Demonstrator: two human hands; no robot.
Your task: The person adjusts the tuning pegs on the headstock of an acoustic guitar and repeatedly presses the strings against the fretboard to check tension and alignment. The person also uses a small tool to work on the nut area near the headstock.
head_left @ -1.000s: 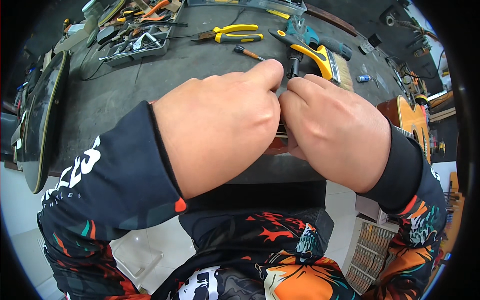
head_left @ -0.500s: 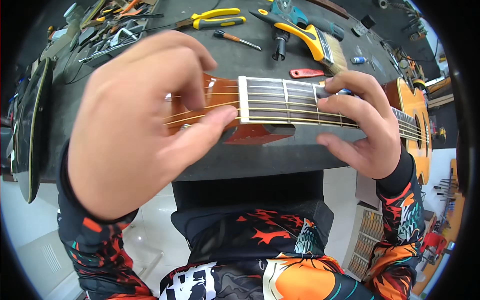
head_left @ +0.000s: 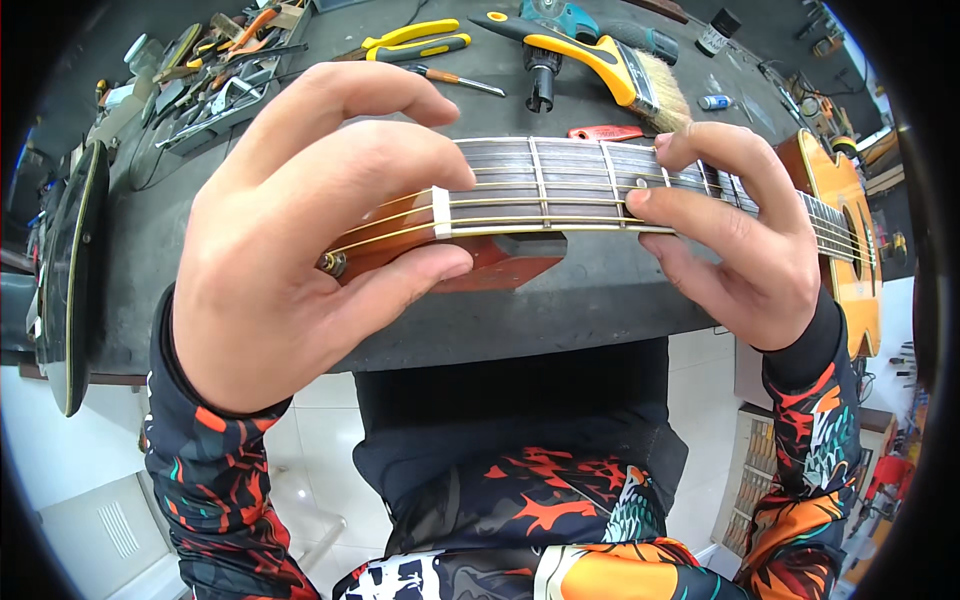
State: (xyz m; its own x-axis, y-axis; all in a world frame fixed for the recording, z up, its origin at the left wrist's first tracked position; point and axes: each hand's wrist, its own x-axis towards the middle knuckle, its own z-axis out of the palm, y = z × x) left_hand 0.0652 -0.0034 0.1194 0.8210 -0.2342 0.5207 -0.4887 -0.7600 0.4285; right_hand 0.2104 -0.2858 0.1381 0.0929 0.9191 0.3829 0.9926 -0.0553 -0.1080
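Guitar neck [head_left: 580, 182] lies above the tabletop [head_left: 600, 308], left grip [head_left: 290, 210] having just opened wider over its white strip [head_left: 441, 213], while right grip [head_left: 755, 230] touches it, whether grasping I cannot tell, leaving strings between them uncovered [head_left: 500, 220].

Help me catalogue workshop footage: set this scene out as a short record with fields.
surface: dark workbench
main item: acoustic guitar, body at the right, neck running leftward
left grip: open, thumb and fingers apart near the white nut; contact unclear
right grip: fingertips at the neck, thumb by its near edge; firmness cannot be told
below neck: red-brown block
beyond neck: paintbrush, yellow-and-grey pliers, screwdriver, teal power tool
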